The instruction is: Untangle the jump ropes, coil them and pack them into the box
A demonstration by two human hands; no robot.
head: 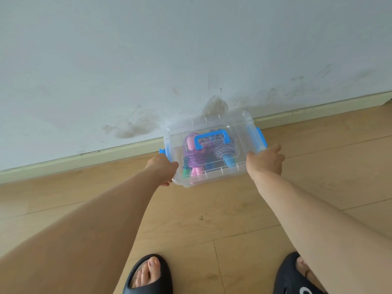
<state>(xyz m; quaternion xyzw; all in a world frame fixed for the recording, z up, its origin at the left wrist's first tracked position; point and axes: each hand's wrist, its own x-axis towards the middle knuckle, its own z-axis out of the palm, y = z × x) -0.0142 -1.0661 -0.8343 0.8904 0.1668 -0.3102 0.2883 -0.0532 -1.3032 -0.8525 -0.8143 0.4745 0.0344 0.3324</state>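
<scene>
A clear plastic box (237, 128) with its lid on, a blue carry handle (212, 139) and blue side latches sits close to the wall. Through the lid I see coiled jump ropes: a purple rope with pink handles (195, 160) on the left and a blue-and-white braided rope (221, 148) with a light blue handle on the right. My left hand (163, 168) grips the box's left end by the latch. My right hand (265, 161) grips its right end at the other latch. Whether the box rests on the floor or is lifted is unclear.
A stained white wall (191, 60) with a pale baseboard (84, 160) runs right behind the box. Light wooden floorboards (212, 219) spread toward me. My feet in black slippers (148, 274) stand at the bottom edge.
</scene>
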